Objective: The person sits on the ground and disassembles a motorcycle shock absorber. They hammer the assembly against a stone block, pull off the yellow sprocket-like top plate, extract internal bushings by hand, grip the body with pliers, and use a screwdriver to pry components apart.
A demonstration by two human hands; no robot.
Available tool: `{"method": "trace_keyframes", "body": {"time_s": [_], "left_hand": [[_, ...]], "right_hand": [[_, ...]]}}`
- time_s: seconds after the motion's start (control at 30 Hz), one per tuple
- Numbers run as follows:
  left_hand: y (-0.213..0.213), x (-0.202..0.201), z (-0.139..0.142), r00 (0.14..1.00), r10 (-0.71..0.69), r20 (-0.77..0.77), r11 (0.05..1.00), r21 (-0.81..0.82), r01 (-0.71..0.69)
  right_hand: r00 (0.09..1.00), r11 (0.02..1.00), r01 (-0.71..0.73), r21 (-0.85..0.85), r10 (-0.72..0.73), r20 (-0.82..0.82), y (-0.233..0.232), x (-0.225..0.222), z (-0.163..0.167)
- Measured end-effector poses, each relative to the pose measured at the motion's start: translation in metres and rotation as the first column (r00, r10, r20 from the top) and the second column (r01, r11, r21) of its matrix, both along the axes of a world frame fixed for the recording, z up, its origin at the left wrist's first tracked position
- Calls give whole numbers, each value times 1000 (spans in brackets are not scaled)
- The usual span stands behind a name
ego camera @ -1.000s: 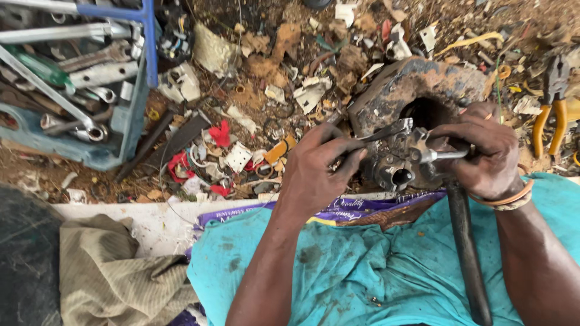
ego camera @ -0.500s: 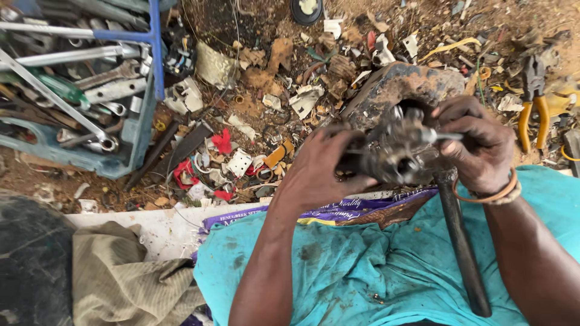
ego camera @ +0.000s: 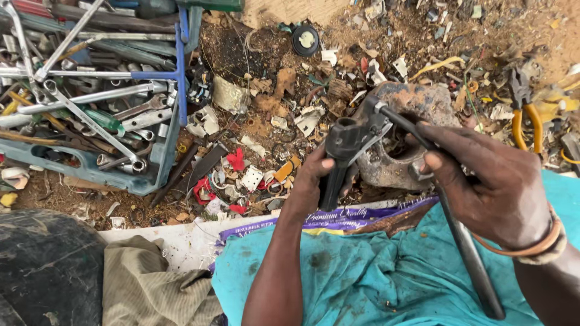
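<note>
My left hand [ego camera: 312, 180] grips a dark, upright metal part [ego camera: 342, 152] by its lower end. My right hand [ego camera: 490, 184] is closed around a long black rod [ego camera: 468, 256]. The rod runs from my lap up to the top of the dark part, where its thin end meets a small metal fitting [ego camera: 379, 110]. Behind both hands a rusty, rounded metal housing [ego camera: 423, 102] lies on the littered ground. A cord bracelet sits on my right wrist. A teal cloth [ego camera: 374, 278] covers my lap beneath the hands.
At the left stands a blue plastic crate [ego camera: 162, 158] full of spanners and wrenches. Orange-handled pliers [ego camera: 523, 124] lie at the right. Scraps of plastic, metal and paper litter the dirt. A black tyre [ego camera: 42, 265] and an olive cloth [ego camera: 151, 287] are at the lower left.
Both hands were pressed close together on a round metal part against the rusty housing. Now they have drawn apart, the left holding the dark part upright and the right on the rod.
</note>
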State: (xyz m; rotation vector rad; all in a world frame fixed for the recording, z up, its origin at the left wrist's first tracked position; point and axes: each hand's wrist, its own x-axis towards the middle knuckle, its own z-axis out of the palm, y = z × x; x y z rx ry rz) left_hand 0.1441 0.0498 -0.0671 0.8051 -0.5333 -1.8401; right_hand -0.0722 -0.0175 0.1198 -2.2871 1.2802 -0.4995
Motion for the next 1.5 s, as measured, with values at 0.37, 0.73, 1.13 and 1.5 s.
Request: {"method": "trace_keyframes", "body": {"time_s": [0.37,0.73,1.13,1.5], "left_hand": [[-10,19,27,836,144,529,946,-322,41],[-13,-5,41,257,365,895,761,-445,471],[1,-50,51,96,522,847,694,-488,530],[7,-67,41,150,405,902,778,-426,461]], "right_hand": [[997,999,-4,-32,6,82,-30,-35,-59],[999,999,48,0,-48,6,-10,-83,-131],[942,947,317,54,-309,-129,101,-94,-85],[794,791,533,298,-347,-500,120,-89,-113]]}}
